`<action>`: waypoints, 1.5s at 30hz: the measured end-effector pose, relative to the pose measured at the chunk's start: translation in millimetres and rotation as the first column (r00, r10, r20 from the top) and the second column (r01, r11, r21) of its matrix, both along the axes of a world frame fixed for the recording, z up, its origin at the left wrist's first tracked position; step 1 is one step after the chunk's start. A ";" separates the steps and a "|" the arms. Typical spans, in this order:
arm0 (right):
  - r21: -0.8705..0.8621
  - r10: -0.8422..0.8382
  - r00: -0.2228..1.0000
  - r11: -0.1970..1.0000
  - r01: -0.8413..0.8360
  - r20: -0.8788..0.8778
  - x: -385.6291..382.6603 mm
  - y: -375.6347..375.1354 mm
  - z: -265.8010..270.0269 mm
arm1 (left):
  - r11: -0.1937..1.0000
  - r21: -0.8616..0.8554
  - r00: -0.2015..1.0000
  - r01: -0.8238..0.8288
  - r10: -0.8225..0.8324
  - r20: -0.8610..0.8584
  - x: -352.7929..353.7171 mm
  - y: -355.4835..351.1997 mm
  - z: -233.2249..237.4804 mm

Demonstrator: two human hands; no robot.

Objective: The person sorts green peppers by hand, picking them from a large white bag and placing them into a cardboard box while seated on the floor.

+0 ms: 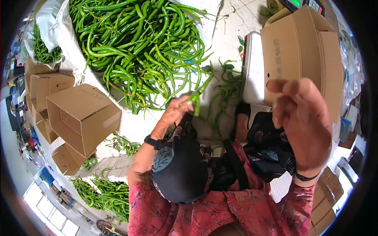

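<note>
My left hand (177, 111) is closed round a few green peppers (195, 98), just below the edge of a large pile of long green peppers (138, 47) on a white sack. One held pepper points up to the right. On the right side, my right hand (301, 106) is raised close to the camera, in front of a cardboard box (291, 47). Its fingers are bent and apart, with nothing seen between them. That box stands on a white scale platform (254, 70).
Open cardboard boxes (100, 133) stand at the left. More green peppers (104, 192) lie at the lower left, and loose ones (226, 92) are on the floor by the scale. A lit display (295, 2) shows at the top right.
</note>
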State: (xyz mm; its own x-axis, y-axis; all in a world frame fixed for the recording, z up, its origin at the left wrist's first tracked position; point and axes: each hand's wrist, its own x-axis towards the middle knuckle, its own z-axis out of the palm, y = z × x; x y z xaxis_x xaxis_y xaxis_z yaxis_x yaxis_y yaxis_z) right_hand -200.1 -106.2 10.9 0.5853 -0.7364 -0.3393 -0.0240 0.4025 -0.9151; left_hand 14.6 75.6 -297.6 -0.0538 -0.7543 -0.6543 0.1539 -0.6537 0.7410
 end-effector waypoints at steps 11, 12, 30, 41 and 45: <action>0.260 -0.048 0.999 0.964 0.051 -0.021 16.4 11.1 -22.5 | 0.907 0.108 0.763 -0.407 0.403 -0.506 6.5 4.7 70.5; 0.290 -0.022 1.000 0.957 0.026 -0.017 18.2 15.4 -22.5 | 0.947 0.002 0.818 -0.320 0.277 -0.504 11.4 2.9 70.6; 0.292 0.149 0.988 0.948 -0.129 -0.046 38.2 39.9 -108.2 | 0.973 -0.202 0.827 -0.115 -0.019 -0.562 -1.2 -14.0 122.2; 0.275 -0.195 0.980 0.945 0.177 0.040 22.0 5.4 -32.8 | 0.829 -0.490 0.934 0.270 -0.102 0.342 -25.3 12.6 -30.5; 0.248 -0.144 0.987 0.961 0.123 0.069 21.7 -6.1 -12.2 | 0.930 -0.316 0.679 -0.189 0.357 0.641 13.4 12.7 -18.8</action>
